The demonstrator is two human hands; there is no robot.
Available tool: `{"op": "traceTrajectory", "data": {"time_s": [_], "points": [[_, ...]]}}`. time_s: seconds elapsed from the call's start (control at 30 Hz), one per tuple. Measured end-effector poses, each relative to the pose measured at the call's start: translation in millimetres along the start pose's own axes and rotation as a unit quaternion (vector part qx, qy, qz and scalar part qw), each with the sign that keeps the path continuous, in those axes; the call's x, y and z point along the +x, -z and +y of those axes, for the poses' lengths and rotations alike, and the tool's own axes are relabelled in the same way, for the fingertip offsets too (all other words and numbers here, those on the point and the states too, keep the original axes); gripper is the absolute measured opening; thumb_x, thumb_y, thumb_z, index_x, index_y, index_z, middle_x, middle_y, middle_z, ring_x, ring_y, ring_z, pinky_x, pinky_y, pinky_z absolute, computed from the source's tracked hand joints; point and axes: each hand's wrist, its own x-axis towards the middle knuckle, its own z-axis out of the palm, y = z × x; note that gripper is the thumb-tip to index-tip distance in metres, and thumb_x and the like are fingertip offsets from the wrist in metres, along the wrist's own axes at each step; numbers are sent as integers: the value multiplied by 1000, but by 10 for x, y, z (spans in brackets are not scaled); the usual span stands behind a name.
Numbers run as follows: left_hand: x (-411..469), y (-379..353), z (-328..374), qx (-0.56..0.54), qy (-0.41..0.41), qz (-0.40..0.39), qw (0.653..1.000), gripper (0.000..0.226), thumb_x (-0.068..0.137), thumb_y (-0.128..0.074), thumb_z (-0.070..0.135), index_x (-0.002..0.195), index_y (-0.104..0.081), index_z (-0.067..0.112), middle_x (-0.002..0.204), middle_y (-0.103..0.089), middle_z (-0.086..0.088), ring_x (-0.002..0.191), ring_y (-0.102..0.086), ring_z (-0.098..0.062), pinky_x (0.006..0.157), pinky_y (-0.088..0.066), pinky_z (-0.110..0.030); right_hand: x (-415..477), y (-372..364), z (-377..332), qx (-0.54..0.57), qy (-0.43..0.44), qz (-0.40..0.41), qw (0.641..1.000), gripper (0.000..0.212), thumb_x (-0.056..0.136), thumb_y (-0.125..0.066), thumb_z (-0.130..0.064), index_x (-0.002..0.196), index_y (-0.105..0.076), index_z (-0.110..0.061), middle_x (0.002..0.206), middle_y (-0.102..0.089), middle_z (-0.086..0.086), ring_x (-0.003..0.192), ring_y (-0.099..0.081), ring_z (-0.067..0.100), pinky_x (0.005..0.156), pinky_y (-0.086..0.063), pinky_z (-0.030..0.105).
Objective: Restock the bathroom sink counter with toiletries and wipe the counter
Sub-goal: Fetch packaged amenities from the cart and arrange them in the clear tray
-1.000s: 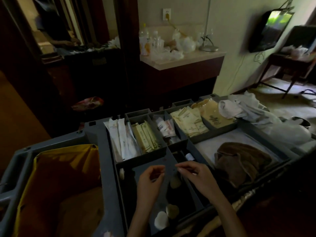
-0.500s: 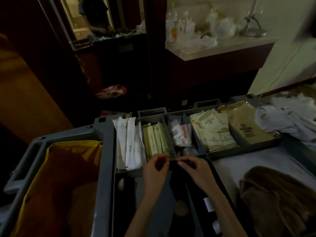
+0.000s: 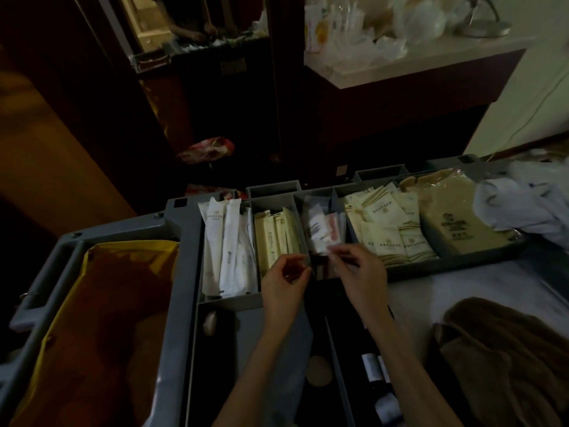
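The grey housekeeping cart fills the lower view, its tray split into compartments. These hold long white packets, slim cream packets, clear sachets, square cream packets and tan bags. My right hand reaches into the front of the clear-sachet compartment and pinches a clear sachet with its fingertips. My left hand hovers beside it over the slim cream packets, fingers curled; whether it holds anything is too dark to tell.
A yellow-lined bag hangs at the cart's left. A brown towel and white cloths lie at the right. Small dark bottles and round soaps sit in near compartments. A cluttered pale counter stands beyond the cart.
Both hands moved forward from the near compartment to the row of packets. They were together and have now parted, the right reaching into the clear sachets. The view tilted down and left.
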Motion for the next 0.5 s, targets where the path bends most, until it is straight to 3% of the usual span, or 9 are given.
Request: {"op": "traceTrajectory", "data": {"time_s": [0.1, 0.23, 0.37, 0.43, 0.5], "points": [[19, 9, -17, -6, 21, -7, 1000, 22, 80, -73, 6, 98, -69, 17, 80, -70, 5, 77, -66, -3, 74, -55, -21, 328, -78, -26, -68, 14, 8, 998, 25, 87, -68, -22, 112, -66, -17, 104, -60, 0, 90, -60, 13, 74, -47, 25], [41, 25, -30, -21, 43, -18, 999, 23, 81, -73, 6, 102, -68, 15, 82, -71, 2, 80, -68, -8, 78, -57, -28, 682, -295, 14, -133, -29, -55, 989, 43, 90, -63, -26, 130, -50, -18, 126, -51, 9, 110, -53, 26, 86, -44, 33], [57, 48, -18, -42, 52, -29, 997, 24, 83, -70, 4, 104, -68, 15, 87, -72, -1, 86, -69, -11, 82, -56, -29, 744, -521, 137, -214, -36, -87, 972, 45, 93, -57, -23, 135, -46, -17, 132, -52, 11, 121, -48, 30, 91, -43, 37], [59, 68, -1, -62, 60, -33, 996, 24, 83, -69, 1, 103, -67, 16, 88, -71, -4, 87, -68, -11, 82, -55, -24, 717, -587, 175, -200, -46, -87, 975, 43, 91, -57, -18, 133, -49, -17, 128, -56, 12, 117, -51, 31, 87, -44, 35], [68, 90, 12, -80, 68, -37, 994, 25, 84, -67, -2, 103, -66, 14, 87, -70, -4, 81, -67, -4, 77, -53, -17, 714, -612, 210, -119, -89, -73, 986, 47, 89, -60, -15, 134, -49, -17, 126, -58, 13, 112, -56, 32, 82, -45, 34]]}}
